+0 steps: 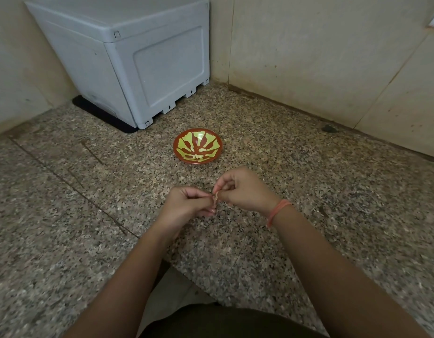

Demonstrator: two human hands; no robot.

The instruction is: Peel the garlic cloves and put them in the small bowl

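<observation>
A small red-brown bowl with a yellow-green pattern sits on the speckled granite counter. Several pale peeled cloves lie in its near part. Just in front of the bowl, my left hand and my right hand meet above the counter. Both pinch one small garlic clove between thumb and fingertips. Most of the clove is hidden by the fingers. My right wrist carries an orange band.
A grey plastic box stands on a black mat in the far left corner. Beige tiled walls close the counter at the back and right. A small dark object lies by the right wall. The counter's front edge has a notch near my body.
</observation>
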